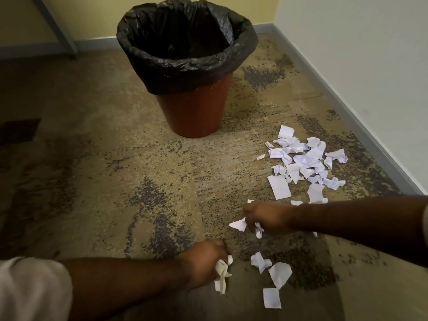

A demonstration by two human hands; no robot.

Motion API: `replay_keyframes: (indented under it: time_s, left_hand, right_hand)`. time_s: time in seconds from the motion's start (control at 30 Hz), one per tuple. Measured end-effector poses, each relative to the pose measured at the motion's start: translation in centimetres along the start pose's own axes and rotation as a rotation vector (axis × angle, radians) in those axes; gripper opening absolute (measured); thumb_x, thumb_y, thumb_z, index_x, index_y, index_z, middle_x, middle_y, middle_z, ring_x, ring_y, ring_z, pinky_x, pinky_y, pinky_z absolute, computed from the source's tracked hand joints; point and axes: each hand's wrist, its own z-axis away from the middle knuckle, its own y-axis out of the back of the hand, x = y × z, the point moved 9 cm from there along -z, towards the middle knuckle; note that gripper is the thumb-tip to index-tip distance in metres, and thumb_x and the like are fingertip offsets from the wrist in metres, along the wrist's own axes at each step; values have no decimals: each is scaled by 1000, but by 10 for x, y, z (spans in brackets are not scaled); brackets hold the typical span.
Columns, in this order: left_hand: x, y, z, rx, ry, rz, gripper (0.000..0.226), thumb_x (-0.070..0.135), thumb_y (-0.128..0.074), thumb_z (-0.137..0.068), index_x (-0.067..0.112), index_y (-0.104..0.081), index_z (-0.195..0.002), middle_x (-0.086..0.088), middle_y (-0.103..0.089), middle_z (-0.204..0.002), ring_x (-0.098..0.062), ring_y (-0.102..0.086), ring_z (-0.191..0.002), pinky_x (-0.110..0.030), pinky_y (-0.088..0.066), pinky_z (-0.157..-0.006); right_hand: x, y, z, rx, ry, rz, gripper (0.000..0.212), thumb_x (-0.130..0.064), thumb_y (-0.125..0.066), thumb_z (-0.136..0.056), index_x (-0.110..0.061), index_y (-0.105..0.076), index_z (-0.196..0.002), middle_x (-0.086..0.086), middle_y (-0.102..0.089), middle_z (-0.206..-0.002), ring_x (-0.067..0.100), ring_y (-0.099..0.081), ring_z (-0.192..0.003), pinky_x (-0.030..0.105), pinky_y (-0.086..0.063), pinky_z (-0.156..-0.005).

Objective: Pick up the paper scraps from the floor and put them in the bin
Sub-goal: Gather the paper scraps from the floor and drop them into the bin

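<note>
A red-brown bin lined with a black bag stands upright on the carpet, top centre. Several white paper scraps lie in a pile to its right. A few more scraps lie on the carpet near my hands. My right hand is low over the floor, closed on crumpled scraps that stick out of the fist. My left hand is lower and nearer to me, closed on a bunch of crumpled scraps that hang below it.
Patterned beige and grey carpet covers the floor. A white wall with a grey skirting board runs along the right. A yellow wall is behind the bin, and a grey furniture leg stands at the top left.
</note>
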Motion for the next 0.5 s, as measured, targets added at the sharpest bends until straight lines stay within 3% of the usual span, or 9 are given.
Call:
replay_keyframes:
  time_s: [0.13, 0.23, 0.37, 0.5]
  left_hand:
    - [-32, 46, -1, 193, 157, 152, 19, 7, -73, -76, 14, -75, -94, 0, -70, -104, -13, -64, -98, -26, -51, -87]
    - [-55, 99, -1, 368, 277, 311, 21, 8, -83, -71, 14, -76, -90, 8, -71, -90, -6, -67, -82, -16, -54, -75]
    - [-70, 176, 7, 529, 358, 456, 27, 7, -87, -68, 16, -75, -91, 6, -74, -83, -6, -69, -72, -23, -58, -64]
    - [-66, 252, 26, 748, 295, 622, 28, -11, -76, -69, 11, -76, -87, -8, -76, -80, -17, -69, -69, -38, -60, -67]
  right_hand:
    - [18, 39, 0, 206, -101, -189, 17, -1, -67, -78, -8, -69, -93, 9, -59, -109, 22, -54, -101, 33, -45, -88]
    - [24, 78, -2, 397, -145, -358, 16, 1, -69, -74, -8, -70, -87, 5, -62, -98, 21, -57, -95, 32, -46, -83]
    - [30, 132, 0, 639, -211, -588, 18, 9, -71, -69, -3, -72, -83, 4, -67, -91, 20, -64, -88, 29, -49, -80]
    - [26, 184, 9, 784, -163, -854, 13, 10, -71, -74, 3, -71, -85, 12, -71, -84, 13, -64, -73, 27, -51, -67]
